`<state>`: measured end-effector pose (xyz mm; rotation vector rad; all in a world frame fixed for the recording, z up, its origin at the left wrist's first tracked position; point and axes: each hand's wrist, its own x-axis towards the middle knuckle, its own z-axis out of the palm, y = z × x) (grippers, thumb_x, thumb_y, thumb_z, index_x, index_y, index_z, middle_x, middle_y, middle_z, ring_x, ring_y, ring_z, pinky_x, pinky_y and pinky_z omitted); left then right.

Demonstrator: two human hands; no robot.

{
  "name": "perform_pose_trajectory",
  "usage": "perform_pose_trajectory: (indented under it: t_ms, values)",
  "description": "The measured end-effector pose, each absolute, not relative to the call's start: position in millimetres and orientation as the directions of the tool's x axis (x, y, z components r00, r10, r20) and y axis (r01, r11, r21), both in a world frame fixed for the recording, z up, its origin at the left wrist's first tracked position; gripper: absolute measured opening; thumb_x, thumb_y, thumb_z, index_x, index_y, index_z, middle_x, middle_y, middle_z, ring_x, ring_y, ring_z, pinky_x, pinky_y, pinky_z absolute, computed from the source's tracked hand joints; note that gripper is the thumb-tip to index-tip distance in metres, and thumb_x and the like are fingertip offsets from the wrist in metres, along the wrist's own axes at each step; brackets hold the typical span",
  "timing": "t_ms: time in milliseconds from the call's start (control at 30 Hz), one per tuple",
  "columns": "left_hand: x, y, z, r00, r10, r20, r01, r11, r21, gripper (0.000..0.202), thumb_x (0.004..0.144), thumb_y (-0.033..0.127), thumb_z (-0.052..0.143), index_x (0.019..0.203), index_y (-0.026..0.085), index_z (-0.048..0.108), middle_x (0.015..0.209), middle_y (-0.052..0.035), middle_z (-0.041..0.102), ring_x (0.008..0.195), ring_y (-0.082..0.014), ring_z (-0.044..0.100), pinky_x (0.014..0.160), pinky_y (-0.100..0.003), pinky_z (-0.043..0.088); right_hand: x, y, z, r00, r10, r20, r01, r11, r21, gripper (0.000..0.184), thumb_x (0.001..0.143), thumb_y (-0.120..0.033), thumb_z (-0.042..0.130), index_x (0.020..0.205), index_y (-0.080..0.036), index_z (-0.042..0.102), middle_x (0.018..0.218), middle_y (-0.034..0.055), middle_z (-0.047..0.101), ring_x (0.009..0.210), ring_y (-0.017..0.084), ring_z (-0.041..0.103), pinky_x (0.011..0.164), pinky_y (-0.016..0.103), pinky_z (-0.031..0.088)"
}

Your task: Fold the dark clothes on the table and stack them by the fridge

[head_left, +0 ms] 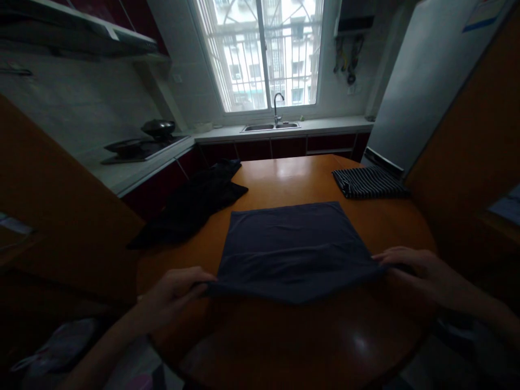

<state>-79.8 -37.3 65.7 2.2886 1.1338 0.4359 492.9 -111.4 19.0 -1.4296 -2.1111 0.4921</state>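
A dark blue-grey, roughly rectangular piece of soft fabric (288, 238) lay across the middle of a glossy orange-brown wooden table (284, 176), its far edge flat and its near edge sagging at the centre. The person's bare left hand (179, 287) pinched the near left corner, thumb and fingers clamped on the cloth; the bare right hand (418, 268) gripped the near right corner likewise. Beyond the left hand, a crumpled black cloth (195, 203) spread over the table's left side. At the far right lay a folded black cloth with thin white stripes (369, 182). Past the table, a stainless-steel sink (260, 128) was set in a pale counter (229, 131) beneath a bright window (290, 59).
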Motion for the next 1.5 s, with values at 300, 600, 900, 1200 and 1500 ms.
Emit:
perform_pose_trajectory:
  t_ms: [300,600,900,1200,1500]
  values:
    - [-61,82,66,0.187,0.952,0.244,0.611,-0.307,0.730,0.049,0.082,0.059,0.062,0.107,0.019,0.073,0.099,-0.0059,0.075,0.090,-0.0244,0.068,0.078,-0.031,0.054,472,20,60,0.181,0.918,0.353,0.634,0.166,-0.756,0.025,0.080,-0.045,0.068,0.087,-0.021,0.074,0.084,0.0071,0.075,0.077,0.024,0.068,0.066,0.032,0.054]
    - [-33,188,-2,0.261,0.941,0.217,0.617,-0.336,0.712,0.048,0.078,0.057,0.059,0.094,0.013,0.072,0.092,-0.0096,0.075,0.088,-0.0255,0.068,0.081,-0.033,0.051,459,119,-6,0.294,0.953,0.071,0.559,-0.112,-0.822,0.010,0.076,-0.025,0.067,0.077,-0.016,0.072,0.085,0.0129,0.076,0.079,0.026,0.072,0.070,0.036,0.058]
    - [-19,192,-11,0.168,0.907,0.385,0.776,-0.362,0.516,0.044,0.090,0.044,0.050,0.114,0.012,0.068,0.120,-0.0166,0.068,0.116,-0.0302,0.062,0.105,-0.045,0.045,458,118,-20,0.311,0.907,0.283,0.854,-0.137,-0.502,0.043,0.088,-0.036,0.057,0.116,-0.007,0.069,0.114,0.0243,0.070,0.108,0.038,0.065,0.096,0.054,0.050]
    - [104,97,-22,0.664,0.730,0.160,0.705,-0.683,0.192,0.058,0.105,0.043,0.028,0.156,0.017,0.033,0.163,-0.0099,0.030,0.153,-0.0249,0.021,0.123,-0.049,0.019,308,56,-31,-0.301,0.935,0.189,0.908,0.341,-0.242,0.068,0.100,-0.050,0.034,0.157,-0.013,0.032,0.165,0.0138,0.024,0.154,0.029,0.015,0.123,0.052,0.014]
    - [128,124,-22,0.686,0.727,-0.016,0.713,-0.668,0.214,0.062,0.105,0.048,0.023,0.160,0.020,0.024,0.166,-0.0085,0.017,0.155,-0.0264,0.013,0.122,-0.057,0.011,316,74,-30,-0.222,0.970,0.094,0.917,0.241,-0.318,0.064,0.102,-0.045,0.029,0.157,-0.013,0.033,0.165,0.0145,0.022,0.154,0.026,0.014,0.123,0.053,0.011]
